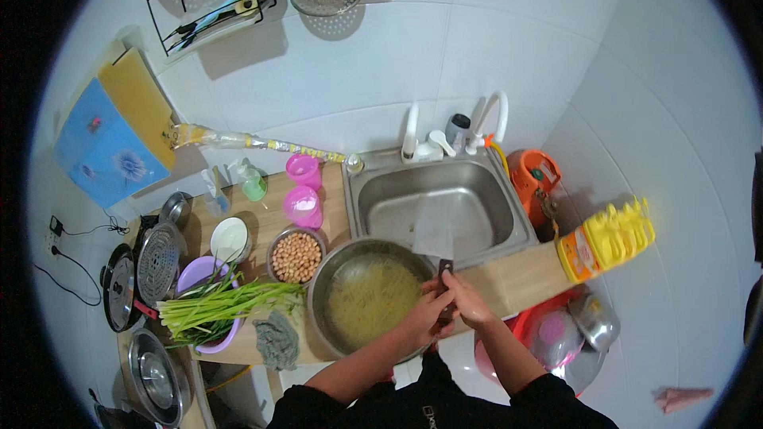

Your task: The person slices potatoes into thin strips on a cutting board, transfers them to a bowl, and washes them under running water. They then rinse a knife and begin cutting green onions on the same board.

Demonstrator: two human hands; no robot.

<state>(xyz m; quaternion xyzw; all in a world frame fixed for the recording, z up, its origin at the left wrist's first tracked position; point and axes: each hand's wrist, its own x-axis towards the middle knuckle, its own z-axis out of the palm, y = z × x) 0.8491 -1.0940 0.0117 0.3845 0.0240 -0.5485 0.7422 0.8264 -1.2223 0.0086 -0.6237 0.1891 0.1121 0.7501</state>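
Observation:
A cleaver point(434, 232) with a broad metal blade and a dark handle points up over the front right of the steel sink point(441, 199). Around its handle both hands meet: my left hand point(428, 311) is at the lower part, over the basin's right rim, and my right hand point(466, 300) is on the upper part, near the blade. Which fingers grip is partly hidden. Beneath and left of them, a large metal basin point(369, 295) holds yellowish shredded food or liquid; its exact kind is unclear. A metal bowl of peanuts or beans point(296, 256) stands beside the basin.
Green stalks point(220, 304) lie across a purple basin point(194, 277), with a grey-green cloth point(276, 341) nearby. Pink cups point(303, 205) and a white bowl point(230, 239) stand behind. Yellow oil jugs point(608, 241) sit at the counter's right end; an orange gas cylinder point(533, 182) is beyond the sink.

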